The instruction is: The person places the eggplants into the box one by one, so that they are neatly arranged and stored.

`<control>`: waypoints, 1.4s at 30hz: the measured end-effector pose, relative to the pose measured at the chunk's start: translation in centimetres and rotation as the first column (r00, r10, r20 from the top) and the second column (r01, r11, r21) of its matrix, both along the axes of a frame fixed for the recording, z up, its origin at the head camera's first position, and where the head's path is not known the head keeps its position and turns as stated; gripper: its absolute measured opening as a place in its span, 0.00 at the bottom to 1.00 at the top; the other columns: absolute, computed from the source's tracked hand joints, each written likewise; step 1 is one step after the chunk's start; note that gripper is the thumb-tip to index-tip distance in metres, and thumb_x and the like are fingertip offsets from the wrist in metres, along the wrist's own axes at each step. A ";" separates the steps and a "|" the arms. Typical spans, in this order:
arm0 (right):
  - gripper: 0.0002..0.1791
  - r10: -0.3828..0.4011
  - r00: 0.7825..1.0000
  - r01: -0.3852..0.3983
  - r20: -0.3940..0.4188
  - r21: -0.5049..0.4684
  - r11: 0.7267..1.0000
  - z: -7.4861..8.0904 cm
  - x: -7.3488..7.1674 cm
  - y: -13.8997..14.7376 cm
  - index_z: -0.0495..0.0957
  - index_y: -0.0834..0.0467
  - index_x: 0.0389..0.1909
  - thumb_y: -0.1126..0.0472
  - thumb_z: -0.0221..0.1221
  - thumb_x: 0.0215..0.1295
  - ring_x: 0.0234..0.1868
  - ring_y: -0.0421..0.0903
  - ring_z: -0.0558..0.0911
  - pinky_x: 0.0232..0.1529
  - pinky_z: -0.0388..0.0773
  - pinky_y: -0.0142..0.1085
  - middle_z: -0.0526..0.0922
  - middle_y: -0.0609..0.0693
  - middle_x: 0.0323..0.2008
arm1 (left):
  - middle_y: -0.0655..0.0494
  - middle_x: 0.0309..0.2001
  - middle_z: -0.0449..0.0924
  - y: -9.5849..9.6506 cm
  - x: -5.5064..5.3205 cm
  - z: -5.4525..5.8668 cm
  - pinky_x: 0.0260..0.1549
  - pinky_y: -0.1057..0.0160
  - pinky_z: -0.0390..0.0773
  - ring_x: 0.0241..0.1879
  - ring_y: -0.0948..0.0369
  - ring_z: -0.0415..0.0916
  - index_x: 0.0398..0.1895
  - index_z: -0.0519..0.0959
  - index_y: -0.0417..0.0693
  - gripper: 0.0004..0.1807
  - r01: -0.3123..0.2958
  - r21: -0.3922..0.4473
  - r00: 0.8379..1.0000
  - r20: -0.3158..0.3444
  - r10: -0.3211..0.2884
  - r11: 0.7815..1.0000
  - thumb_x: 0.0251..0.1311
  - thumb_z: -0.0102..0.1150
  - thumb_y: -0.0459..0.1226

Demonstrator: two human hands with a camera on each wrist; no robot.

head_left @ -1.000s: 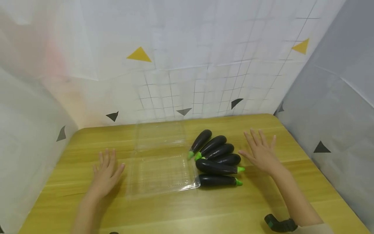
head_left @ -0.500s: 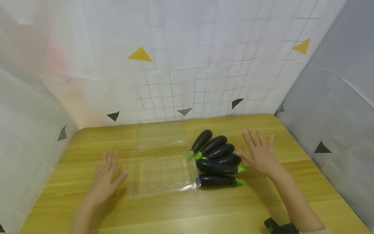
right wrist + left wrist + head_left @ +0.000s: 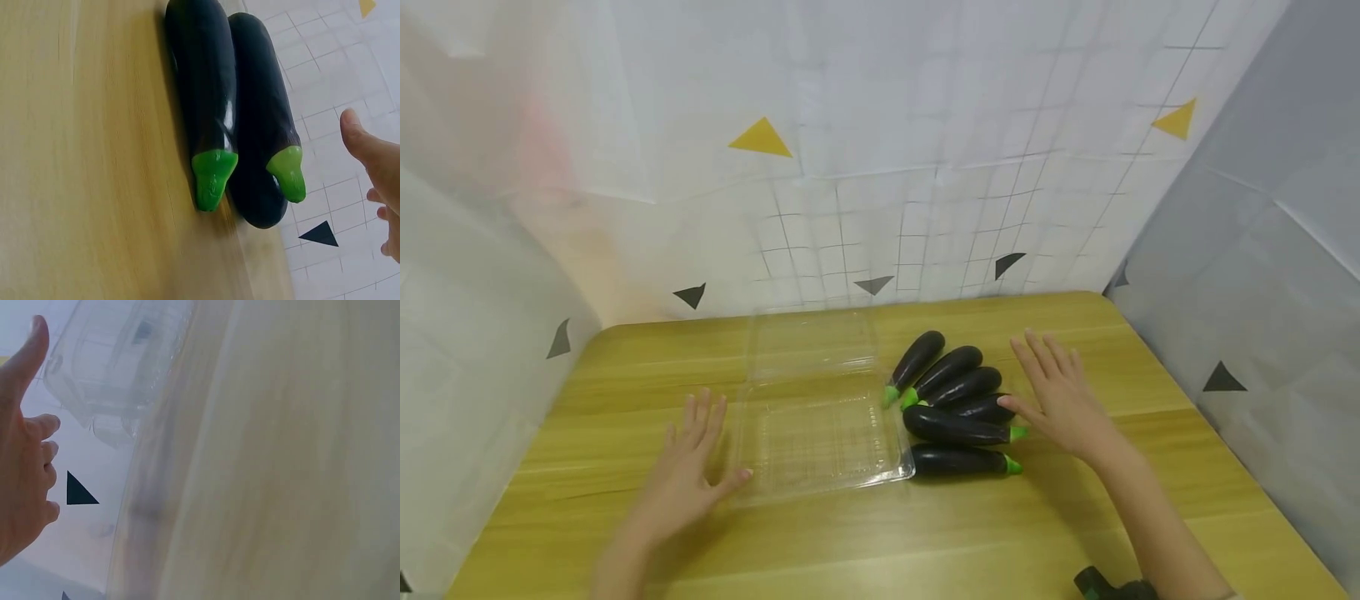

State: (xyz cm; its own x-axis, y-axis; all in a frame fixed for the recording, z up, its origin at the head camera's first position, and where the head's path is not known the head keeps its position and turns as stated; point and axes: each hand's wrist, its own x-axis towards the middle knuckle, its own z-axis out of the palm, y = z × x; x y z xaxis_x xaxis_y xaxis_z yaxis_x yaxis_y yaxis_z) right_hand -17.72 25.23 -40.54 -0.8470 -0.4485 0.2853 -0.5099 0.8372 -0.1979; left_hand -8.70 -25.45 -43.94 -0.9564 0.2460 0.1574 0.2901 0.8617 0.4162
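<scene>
A clear plastic clamshell box (image 3: 820,442) lies opened on the table, its lid (image 3: 812,343) folded back toward the wall. To its right several dark eggplants (image 3: 958,427) with green stem ends lie in a fanned cluster; the lowest eggplant (image 3: 955,460) sits against the box's corner. My left hand (image 3: 681,479) is at the box's left side, fingers spread and thumb toward the box, holding nothing. Right of the eggplants my right hand (image 3: 1063,404) hovers with spread fingers, its thumb near the eggplant cluster. In the right wrist view that hand is apart from the eggplants (image 3: 203,81).
The wooden table (image 3: 880,542) meets a white sheeted wall (image 3: 880,167) with grid lines and triangle marks at the back. Grey-white side walls (image 3: 1285,250) stand left and right. A black device (image 3: 1112,583) shows near the right forearm.
My left hand has moved right and a little nearer the front, closer to the box. My right hand has shifted slightly left toward the eggplants. The box and eggplants stay put.
</scene>
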 end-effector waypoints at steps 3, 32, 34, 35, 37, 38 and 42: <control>0.47 0.028 0.999 -0.029 -0.042 -0.029 0.999 -0.1 -0.1 -0.2 0.49 0.59 0.75 0.43 0.60 0.64 0.73 0.63 0.46 0.68 0.40 0.62 0.52 0.64 0.72 | 0.49 0.76 0.23 0.4 0.2 0.0 0.66 0.38 0.27 0.73 0.48 0.20 0.77 0.37 0.44 0.56 0.009 0.019 1.000 0.008 -0.009 1.000 0.58 0.63 0.54; 0.43 0.213 0.919 -0.269 -0.331 -0.134 0.954 -1.4 1.2 -4.3 0.73 0.56 0.62 0.42 0.72 0.45 0.57 0.51 0.74 0.54 0.74 0.47 0.76 0.51 0.56 | 0.39 0.76 0.35 2.0 1.7 -1.1 0.68 0.38 0.40 0.75 0.49 0.29 0.76 0.38 0.39 0.63 0.001 0.071 0.998 0.069 -0.006 0.997 0.51 0.64 0.62; 0.41 0.226 0.918 -0.282 -0.327 -0.133 0.950 -1.7 1.2 -4.5 0.74 0.56 0.61 0.41 0.71 0.47 0.55 0.51 0.76 0.52 0.75 0.47 0.77 0.51 0.55 | 0.39 0.76 0.36 2.0 1.7 -1.2 0.67 0.38 0.42 0.75 0.49 0.30 0.76 0.38 0.40 0.62 -0.003 0.069 0.998 0.069 -0.002 0.998 0.52 0.63 0.62; 0.39 0.230 0.916 -0.284 -0.328 -0.128 0.950 -1.9 1.2 -4.6 0.75 0.55 0.60 0.41 0.71 0.48 0.53 0.50 0.77 0.49 0.77 0.46 0.78 0.51 0.54 | 0.39 0.76 0.36 2.0 1.8 -1.2 0.67 0.37 0.42 0.75 0.49 0.30 0.76 0.39 0.40 0.62 -0.004 0.071 0.998 0.069 -0.001 0.998 0.52 0.63 0.62; 0.37 0.235 0.916 -0.286 -0.325 -0.119 0.951 -2.3 1.3 -4.7 0.76 0.55 0.59 0.40 0.69 0.49 0.49 0.50 0.80 0.46 0.79 0.46 0.80 0.50 0.51 | 0.39 0.75 0.37 2.0 1.8 -1.2 0.67 0.37 0.43 0.75 0.49 0.31 0.76 0.39 0.40 0.62 -0.005 0.078 0.998 0.068 -0.001 0.997 0.52 0.64 0.61; 0.37 0.238 0.918 -0.286 -0.318 -0.114 0.952 -2.5 1.3 -4.8 0.76 0.55 0.58 0.40 0.69 0.49 0.48 0.50 0.81 0.45 0.80 0.46 0.81 0.50 0.51 | 0.39 0.75 0.37 2.0 1.9 -1.2 0.67 0.37 0.42 0.75 0.49 0.31 0.76 0.39 0.40 0.62 -0.004 0.082 0.998 0.068 -0.001 0.997 0.52 0.64 0.61; 0.36 0.250 0.930 -0.285 -0.271 -0.097 0.954 -3.3 1.5 -5.1 0.77 0.55 0.57 0.43 0.72 0.47 0.45 0.50 0.82 0.44 0.80 0.47 0.82 0.50 0.48 | 0.38 0.75 0.38 2.0 1.9 -1.2 0.67 0.37 0.42 0.75 0.47 0.32 0.76 0.39 0.40 0.62 -0.004 0.090 0.998 0.067 -0.003 0.996 0.52 0.64 0.61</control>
State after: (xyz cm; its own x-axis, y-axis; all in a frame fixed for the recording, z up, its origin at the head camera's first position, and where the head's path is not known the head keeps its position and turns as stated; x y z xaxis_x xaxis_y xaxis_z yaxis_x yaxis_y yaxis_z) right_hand -16.22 20.16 -43.83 -0.5931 -0.5917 0.5459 -0.7586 0.6379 -0.1327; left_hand -6.76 -23.42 -45.12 -0.9657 0.2333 0.1141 0.2584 0.8202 0.5103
